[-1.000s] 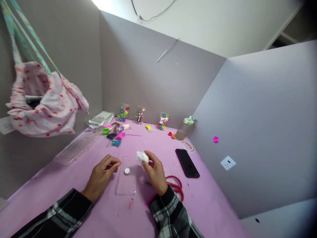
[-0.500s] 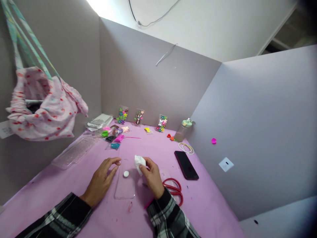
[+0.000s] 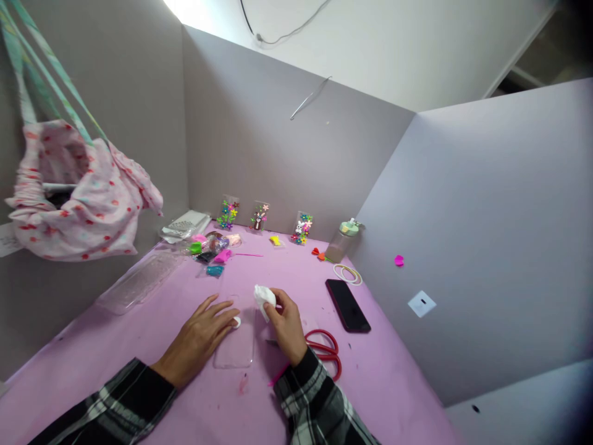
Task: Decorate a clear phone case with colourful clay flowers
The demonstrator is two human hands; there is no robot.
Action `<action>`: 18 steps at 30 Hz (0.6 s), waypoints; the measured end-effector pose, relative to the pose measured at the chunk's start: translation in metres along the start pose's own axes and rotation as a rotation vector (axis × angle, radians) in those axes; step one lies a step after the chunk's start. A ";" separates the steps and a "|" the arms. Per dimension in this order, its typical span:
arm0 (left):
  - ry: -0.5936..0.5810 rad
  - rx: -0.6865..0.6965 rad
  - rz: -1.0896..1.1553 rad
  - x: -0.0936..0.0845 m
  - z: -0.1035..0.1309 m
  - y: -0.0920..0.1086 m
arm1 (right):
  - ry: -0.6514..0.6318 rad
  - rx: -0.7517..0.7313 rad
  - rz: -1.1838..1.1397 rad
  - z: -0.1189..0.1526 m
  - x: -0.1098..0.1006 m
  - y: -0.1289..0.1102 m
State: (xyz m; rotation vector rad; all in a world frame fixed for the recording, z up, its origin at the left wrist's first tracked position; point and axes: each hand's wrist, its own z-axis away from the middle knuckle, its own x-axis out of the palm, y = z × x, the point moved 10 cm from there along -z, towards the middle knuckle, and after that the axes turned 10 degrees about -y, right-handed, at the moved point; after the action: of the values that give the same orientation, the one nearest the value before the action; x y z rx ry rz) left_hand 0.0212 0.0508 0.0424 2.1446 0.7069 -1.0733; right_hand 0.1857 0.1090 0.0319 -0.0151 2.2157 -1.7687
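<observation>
A clear phone case (image 3: 227, 355) lies flat on the pink table, with a small white disc (image 3: 236, 322) on its upper part. My left hand (image 3: 199, 337) reaches over the case's left edge, fingers stretched out, and its fingertips touch the disc and partly cover it. Just right of the case, my right hand (image 3: 287, 324) is closed around a small crumpled white packet (image 3: 264, 298), pinched between thumb and fingers above the table. Red-handled scissors (image 3: 324, 352) lie beside my right wrist, their blades partly hidden under it.
A dark phone (image 3: 347, 306) lies at the right, below white rings (image 3: 347, 274) and a lidded bottle (image 3: 341, 242). Coloured packets (image 3: 215, 247) and a clear tray (image 3: 139, 284) are at the left. Decorated cases (image 3: 302, 228) lean on the back wall; a cloth bag (image 3: 88, 198) hangs left.
My left hand has moved right, bringing its fingertips onto the white disc. My right hand still holds the white packet and has shifted slightly up and to the right.
</observation>
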 end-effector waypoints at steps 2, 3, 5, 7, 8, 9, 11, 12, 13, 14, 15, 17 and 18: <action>0.000 -0.013 0.013 0.001 0.000 0.000 | 0.006 -0.002 0.005 0.000 -0.001 0.000; -0.003 -0.028 0.040 0.001 0.000 -0.002 | 0.008 -0.004 0.004 0.000 -0.001 0.000; -0.006 -0.090 0.144 0.004 0.002 -0.009 | 0.012 -0.004 -0.005 0.000 -0.001 0.000; -0.007 -0.178 0.287 0.007 0.004 -0.020 | 0.016 -0.001 -0.011 0.000 -0.002 0.000; -0.008 -0.216 0.351 0.008 0.005 -0.024 | 0.017 0.002 -0.012 0.000 -0.002 0.000; -0.011 -0.245 0.399 0.010 0.005 -0.028 | 0.016 0.004 -0.010 0.000 -0.002 0.000; -0.022 -0.264 0.433 0.011 0.005 -0.029 | 0.014 0.006 -0.001 0.000 -0.002 0.000; -0.025 -0.262 0.429 0.010 0.004 -0.029 | 0.014 0.007 0.003 0.000 -0.002 0.000; -0.029 -0.259 0.418 0.009 0.004 -0.028 | 0.014 0.008 0.005 0.000 -0.002 0.000; -0.027 -0.257 0.404 0.008 0.003 -0.027 | 0.015 0.010 0.005 0.000 -0.002 -0.001; -0.024 -0.255 0.392 0.007 0.003 -0.027 | 0.016 0.011 0.004 0.000 -0.003 -0.001; -0.016 -0.246 0.388 0.005 0.004 -0.024 | 0.016 0.014 0.006 0.000 -0.003 0.000; -0.012 -0.235 0.396 0.004 0.005 -0.022 | 0.017 0.016 0.012 0.000 -0.003 0.000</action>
State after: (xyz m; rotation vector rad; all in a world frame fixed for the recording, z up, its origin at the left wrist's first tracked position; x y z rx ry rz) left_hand 0.0056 0.0628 0.0303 1.9635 0.3585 -0.7520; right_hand 0.1884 0.1089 0.0329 0.0166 2.2092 -1.7861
